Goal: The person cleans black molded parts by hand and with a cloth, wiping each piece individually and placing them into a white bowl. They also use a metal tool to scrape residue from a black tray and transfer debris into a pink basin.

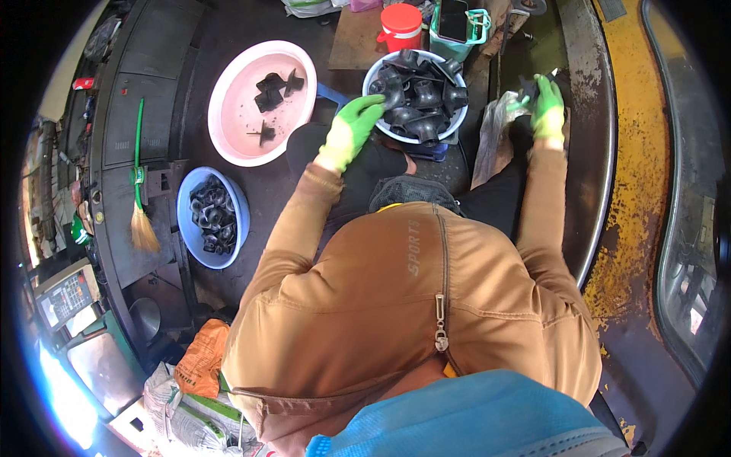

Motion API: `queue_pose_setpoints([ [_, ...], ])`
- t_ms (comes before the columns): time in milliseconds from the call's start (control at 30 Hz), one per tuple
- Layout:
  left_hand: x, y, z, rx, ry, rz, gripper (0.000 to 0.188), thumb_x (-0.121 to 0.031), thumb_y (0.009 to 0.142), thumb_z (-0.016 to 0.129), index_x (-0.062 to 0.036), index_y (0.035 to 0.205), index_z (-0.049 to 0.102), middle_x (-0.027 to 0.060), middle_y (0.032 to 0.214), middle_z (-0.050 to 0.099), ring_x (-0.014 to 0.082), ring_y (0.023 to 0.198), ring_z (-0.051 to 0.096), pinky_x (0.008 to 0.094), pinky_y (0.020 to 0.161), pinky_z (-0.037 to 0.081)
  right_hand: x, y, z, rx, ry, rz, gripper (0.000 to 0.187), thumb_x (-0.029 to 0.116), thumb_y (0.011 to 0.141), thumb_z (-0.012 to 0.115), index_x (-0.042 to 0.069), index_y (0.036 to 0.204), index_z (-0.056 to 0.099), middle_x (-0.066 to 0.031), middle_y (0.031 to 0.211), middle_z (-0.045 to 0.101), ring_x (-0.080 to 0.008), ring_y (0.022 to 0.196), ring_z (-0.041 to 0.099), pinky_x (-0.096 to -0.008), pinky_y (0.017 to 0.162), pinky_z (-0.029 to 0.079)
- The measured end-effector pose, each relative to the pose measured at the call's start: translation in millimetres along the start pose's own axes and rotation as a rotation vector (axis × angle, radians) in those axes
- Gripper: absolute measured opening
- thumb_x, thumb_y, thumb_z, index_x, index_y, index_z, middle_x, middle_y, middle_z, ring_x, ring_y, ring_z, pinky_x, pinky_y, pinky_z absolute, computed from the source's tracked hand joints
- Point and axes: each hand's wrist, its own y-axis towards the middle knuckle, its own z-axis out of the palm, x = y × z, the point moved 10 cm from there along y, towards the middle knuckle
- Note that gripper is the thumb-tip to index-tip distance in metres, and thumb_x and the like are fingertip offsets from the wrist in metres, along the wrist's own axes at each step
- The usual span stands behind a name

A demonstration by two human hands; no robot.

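Observation:
My left hand (350, 128), in a green glove, reaches forward to the near rim of a pale blue basin (457, 122) heaped with black moulded parts (419, 95). Its fingertips touch one part at the basin's left edge; a grip cannot be made out. My right hand (548, 107), also gloved in green, is held out to the right and closed on a single black part (528, 87), just above a crumpled clear plastic bag (495, 129). Both sleeves are brown.
A pink basin (228, 122) with a few black parts sits at left. A smaller blue basin (186, 221) full of black parts lies nearer. A green-handled brush (139, 190) lies beside it. A red tub (401, 23), a teal basket (457, 34) and a curved yellow edge (632, 190) border the space.

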Motion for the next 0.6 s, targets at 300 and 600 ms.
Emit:
queue_pose_setpoints([
  [300, 27.5, 161.9, 56.7, -0.072, 0.957, 0.078, 0.049, -0.042, 0.083, 0.059, -0.0056, 0.116, 0.063, 0.0194, 0.119, 0.061, 0.0362, 0.110, 0.058, 0.0440, 0.093, 0.046, -75.9, -179.1, -6.6, 0.287, 0.166, 0.418, 0.028, 0.023, 0.096, 0.049, 0.000, 0.109, 0.058, -0.0073, 0.084, 0.056, -0.0224, 0.061, 0.058, -0.0362, 0.057, 0.051],
  [600, 83.7, 207.3, 60.0, 0.015, 1.173, -0.435, 0.069, -0.058, 0.069, 0.069, -0.0136, 0.122, 0.063, 0.0109, 0.130, 0.058, 0.0326, 0.125, 0.047, 0.0413, 0.102, 0.038, -90.0, -154.5, 2.3, 0.307, 0.216, 0.505, 0.025, 0.020, 0.096, 0.050, 0.002, 0.109, 0.059, -0.0081, 0.096, 0.058, -0.0237, 0.071, 0.062, -0.0355, 0.063, 0.053],
])
